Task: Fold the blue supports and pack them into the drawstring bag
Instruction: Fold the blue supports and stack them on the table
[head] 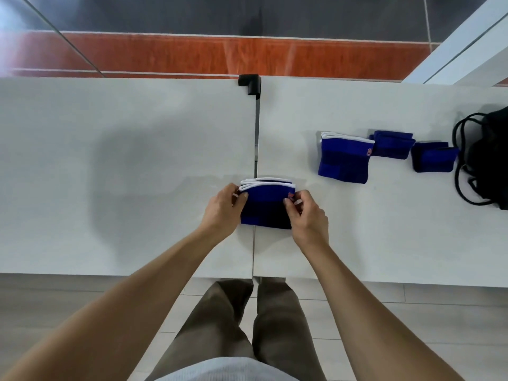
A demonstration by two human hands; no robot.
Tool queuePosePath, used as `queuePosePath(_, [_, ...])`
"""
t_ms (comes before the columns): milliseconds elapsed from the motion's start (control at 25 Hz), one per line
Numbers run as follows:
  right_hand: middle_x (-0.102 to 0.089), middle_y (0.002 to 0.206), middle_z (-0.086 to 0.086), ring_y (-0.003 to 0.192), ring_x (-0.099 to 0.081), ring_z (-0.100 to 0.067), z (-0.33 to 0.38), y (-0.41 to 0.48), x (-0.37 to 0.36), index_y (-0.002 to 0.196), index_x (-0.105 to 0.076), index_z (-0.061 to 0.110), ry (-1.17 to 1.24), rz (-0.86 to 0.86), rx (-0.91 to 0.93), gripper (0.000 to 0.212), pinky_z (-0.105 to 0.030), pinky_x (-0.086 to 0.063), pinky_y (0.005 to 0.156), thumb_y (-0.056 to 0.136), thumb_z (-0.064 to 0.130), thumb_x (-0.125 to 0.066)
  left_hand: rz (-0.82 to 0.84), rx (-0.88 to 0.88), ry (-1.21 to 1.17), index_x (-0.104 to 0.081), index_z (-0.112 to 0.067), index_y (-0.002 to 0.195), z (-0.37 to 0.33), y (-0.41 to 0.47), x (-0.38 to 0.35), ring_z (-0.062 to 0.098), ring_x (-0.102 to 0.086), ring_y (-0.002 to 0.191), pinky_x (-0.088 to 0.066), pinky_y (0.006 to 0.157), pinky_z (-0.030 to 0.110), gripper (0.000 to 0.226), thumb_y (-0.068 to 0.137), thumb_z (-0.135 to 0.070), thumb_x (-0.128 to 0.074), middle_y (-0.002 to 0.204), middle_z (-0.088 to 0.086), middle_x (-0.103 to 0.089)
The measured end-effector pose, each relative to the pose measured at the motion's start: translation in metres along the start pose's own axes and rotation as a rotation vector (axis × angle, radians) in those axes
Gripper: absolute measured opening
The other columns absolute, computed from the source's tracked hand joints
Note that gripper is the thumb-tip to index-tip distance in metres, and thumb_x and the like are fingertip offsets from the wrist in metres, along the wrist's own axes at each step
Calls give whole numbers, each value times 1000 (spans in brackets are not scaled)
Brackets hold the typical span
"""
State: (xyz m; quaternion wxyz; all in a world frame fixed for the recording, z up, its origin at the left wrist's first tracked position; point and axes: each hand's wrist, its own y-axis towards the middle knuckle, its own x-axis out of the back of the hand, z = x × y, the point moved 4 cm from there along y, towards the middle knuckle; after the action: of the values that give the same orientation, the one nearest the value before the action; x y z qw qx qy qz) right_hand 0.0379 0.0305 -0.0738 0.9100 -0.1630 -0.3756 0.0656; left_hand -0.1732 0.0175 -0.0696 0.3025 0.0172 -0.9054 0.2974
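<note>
My left hand (224,209) and right hand (305,213) pinch the folded blue support (265,206) near the counter's (123,160) front edge; seemingly soft, light, best held by its sides.

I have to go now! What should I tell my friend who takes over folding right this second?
Hands: left hand and right hand pinch the sides of the near support, which lies folded on the table.
To its right, in a row: big support, middle support, end support, all folded, then the black bag.
Done: folding, or nearly.
Left: let go and pack all four supports into the bag; none of them is in it yet.
</note>
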Motion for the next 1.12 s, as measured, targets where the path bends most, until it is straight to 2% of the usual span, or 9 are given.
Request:
queuePosePath(120, [-70,96,4,76,-62,-14,2,5,-3,109,-56,17,-39,-68,-37,25,-25,-47,61,101,41,-55,-116,64,37,-59,-21,94,-1,4,-4,22,-60,80,-45,67,34,18,98,-37,-53,81,-6,-63])
queuePosePath(280, [-67,88,5,74,-62,-15,0,15,-2,102,-58,16,-22,-98,-176,32,-22,-43,55,95,46,-63,-215,142,37,-63,-18,93,-4,12,-5,21,-59,84,-42,70,31,23,94,-40,-59,83,-5,-65])
queuePosePath(440, [-64,97,2,81,-61,-14,7,7,-4,109,-57,16,-87,-138,-147,30,-23,-44,61,97,43,-60,-223,179,87,-63,-17,101,-9,10,-7,22,-56,92,-47,80,35,27,94,-42,-57,96,-3,-65])
queuePosePath(560, [-63,102,1,84,-57,-12,8,-12,-6,117,-57,18,-61,-122,-139,22,-22,-43,66,102,33,-52,-175,231,72,-64,-16,96,-3,-6,-13,26,-60,91,-53,81,38,25,93,-40,-57,94,2,-66])
queuePosePath(720, [-59,103,4,84,-56,-10,-7,-22,7,121,-59,13,164,-28,-278,25,-13,-39,59,104,28,-50,-9,271,-67,-62,-20,73,-1,-22,-28,31,-72,68,-63,66,43,25,94,-34,-61,76,9,-72])
queuePosePath(840, [-65,101,2,91,-62,-17,-21,-26,20,118,-64,10,255,-7,-306,29,-17,-44,63,102,31,-54,106,288,-184,-70,-10,97,-14,-32,-39,24,-71,64,-60,52,29,23,99,-30,-59,80,5,-70])
queuePosePath(920, [-69,98,2,95,-67,-20,-26,-28,37,114,-67,11,349,-28,-291,25,-21,-50,69,101,31,-57,120,238,-301,-70,-7,111,-32,-36,-43,22,-71,72,-59,51,27,25,99,-26,-60,90,4,-71])
queuePosePath(1000, [-70,98,5,94,-67,-14,-27,-25,62,112,-67,15,460,-65,-259,20,-17,-53,69,99,29,-60,125,170,-361,-68,-12,115,-56,-37,-44,20,-71,71,-54,47,23,22,100,-25,-59,96,5,-72])
queuePosePath(1120, [-71,100,5,91,-67,-8,-27,-9,104,111,-67,16,566,-113,-153,15,-16,-55,70,97,21,-64,112,50,-374,-62,-20,111,-99,-33,-48,11,-61,48,-48,46,23,13,100,-27,-58,90,4,-74])
